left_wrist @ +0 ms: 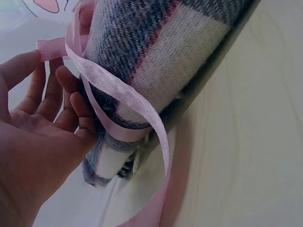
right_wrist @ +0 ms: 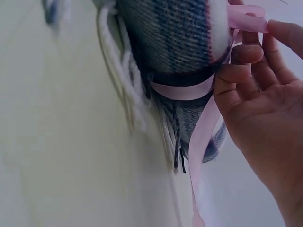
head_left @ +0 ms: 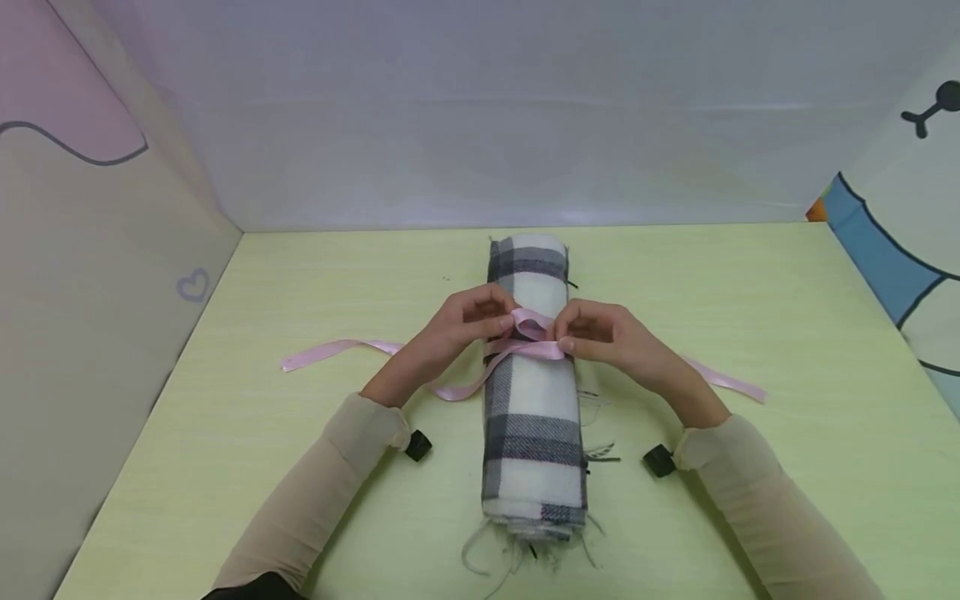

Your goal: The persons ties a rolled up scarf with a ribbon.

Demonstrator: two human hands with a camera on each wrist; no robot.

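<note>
Lying lengthwise down the middle of the pale green table [head_left: 750, 517], the rolled plaid scarf [head_left: 534, 417] had its fringed end toward you and its far end near the back wall [head_left: 487, 117]. A pink ribbon [head_left: 525, 343] was wrapped once around the roll's middle and crossed on top. Your left hand [head_left: 457, 329] pinched the ribbon at the crossing from the left, fingers curled on it. Your right hand [head_left: 607, 337] pinched it from the right, thumb and fingertips closed on the band; both hands touched the scarf. One loose ribbon tail ran out across the table to the left, the other to the right. Cream sleeves [head_left: 330, 483] covered both forearms.
</note>
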